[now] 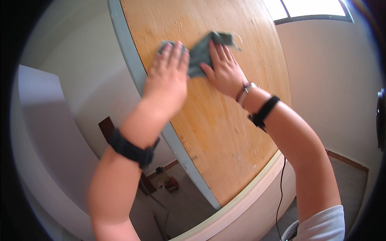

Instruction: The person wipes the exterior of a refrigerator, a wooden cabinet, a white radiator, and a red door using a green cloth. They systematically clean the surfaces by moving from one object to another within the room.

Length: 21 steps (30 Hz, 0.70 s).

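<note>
A grey-green cloth [198, 61] lies bunched against a varnished wooden panel [217, 126], which has scratches and worn patches. My left hand [167, 78], slightly blurred, presses flat on the cloth's left end, fingers pointing up the panel. On the cloth's right part rests my right hand [226, 70], its thumb spread from the fingers. Past the right fingertips the cloth is folded over, with loose threads hanging from its corner. A pale blue-grey edge strip [129, 57] runs down the panel's left side, close to my left hand.
A pale wooden rail [256, 185] crosses the panel's lower end. Beside it a thin black cable [281, 192] hangs towards the floor. A small red object [171, 184] stands on the floor at lower left. A window [313, 12] is at upper right.
</note>
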Available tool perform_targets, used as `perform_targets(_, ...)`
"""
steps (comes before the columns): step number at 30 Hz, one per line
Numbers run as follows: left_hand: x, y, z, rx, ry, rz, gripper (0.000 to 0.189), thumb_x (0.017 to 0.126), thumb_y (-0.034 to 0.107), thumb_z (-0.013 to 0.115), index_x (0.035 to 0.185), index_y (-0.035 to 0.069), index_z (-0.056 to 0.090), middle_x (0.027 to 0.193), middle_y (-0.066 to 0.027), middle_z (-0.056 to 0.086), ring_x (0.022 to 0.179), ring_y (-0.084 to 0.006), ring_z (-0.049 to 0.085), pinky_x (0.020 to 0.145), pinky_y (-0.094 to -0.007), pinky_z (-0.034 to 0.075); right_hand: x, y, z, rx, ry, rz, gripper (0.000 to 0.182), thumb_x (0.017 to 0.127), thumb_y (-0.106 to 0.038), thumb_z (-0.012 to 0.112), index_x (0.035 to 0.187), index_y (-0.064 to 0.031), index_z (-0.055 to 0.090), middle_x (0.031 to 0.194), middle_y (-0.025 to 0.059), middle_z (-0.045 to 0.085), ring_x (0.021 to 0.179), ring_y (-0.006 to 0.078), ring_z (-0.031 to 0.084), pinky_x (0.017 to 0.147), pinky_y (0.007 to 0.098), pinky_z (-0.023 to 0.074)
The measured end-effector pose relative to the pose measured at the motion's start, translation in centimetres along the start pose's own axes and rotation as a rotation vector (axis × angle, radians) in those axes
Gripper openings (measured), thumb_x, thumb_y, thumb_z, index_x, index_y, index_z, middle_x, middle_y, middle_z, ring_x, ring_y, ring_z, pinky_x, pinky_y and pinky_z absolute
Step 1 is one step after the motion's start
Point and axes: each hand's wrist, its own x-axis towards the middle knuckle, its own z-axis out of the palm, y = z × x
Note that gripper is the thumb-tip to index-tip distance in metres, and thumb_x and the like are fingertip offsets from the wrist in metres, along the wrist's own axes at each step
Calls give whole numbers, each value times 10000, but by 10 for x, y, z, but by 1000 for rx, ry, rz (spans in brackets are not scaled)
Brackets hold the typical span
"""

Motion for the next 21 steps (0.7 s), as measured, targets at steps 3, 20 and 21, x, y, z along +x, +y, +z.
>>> perform_targets(3,-52,52,25,-33,-79,152,554,919,198,451,1441,43,346,1544,-129,247,1410,-290,263,1155,-429,188,-95,9,-17,-97,-162,4,744,891,-428,542,1403,65,321,1423,256,356,1353,413,288,1129,517,198)
perform_targets(20,-16,-4,-21,354,-135,-29,541,930,126,399,1447,-1,302,1537,-152,253,1417,-286,259,1158,-395,221,-46,-4,-43,-137,-195,-313,668,909,-477,523,1414,-68,370,1316,204,474,1303,381,383,1106,470,286)
perform_targets(21,-13,-18,-17,308,-34,-24,522,932,117,406,1433,-7,324,1519,-159,292,1399,-285,300,1149,-382,250,-38,-5,-32,-60,-159,-275,668,918,-480,513,1428,-80,351,1313,222,464,1303,415,372,1110,478,278)
